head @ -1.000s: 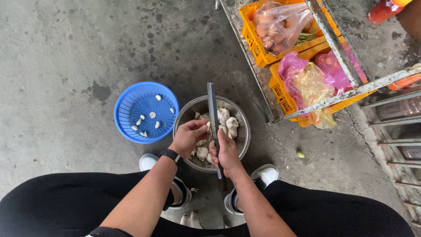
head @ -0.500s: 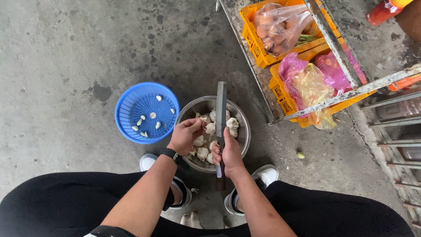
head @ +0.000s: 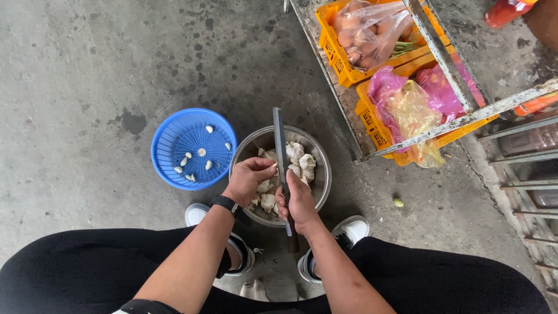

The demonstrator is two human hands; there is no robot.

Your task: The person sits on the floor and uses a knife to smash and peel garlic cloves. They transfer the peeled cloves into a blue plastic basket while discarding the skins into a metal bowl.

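The person is squatting on the floor [head: 87, 87] and looking down at a round metal bowl [head: 321, 174] sitting between their two white shoes. The bowl is holding lots of garlic [head: 299, 160], so the pieces are staying close and easy to grab.

The right hand [head: 299, 200] is wrapping tight around the handle of a big knife [head: 279, 145]. The long blade is pointing away from the person, over the middle of the bowl, with its thin edge turned up toward the camera. Holding it there is keeping the blade right next to the garlic.

The left hand [head: 250, 179] is curling its fingers and pinching a small piece of garlic just beside the blade, over the bowl, so any bits are likely falling back in. It is wearing a black band on the wrist.

A blue basket [head: 168, 145] is touching the bowl on the left. A few peeled cloves [head: 200, 152] are lying inside it, apart from the rest.

The floor is grey concrete with dark stains. To the right, a metal rack [head: 453, 116] is standing with orange crates [head: 334, 49] full of plastic bags [head: 372, 26] of food.
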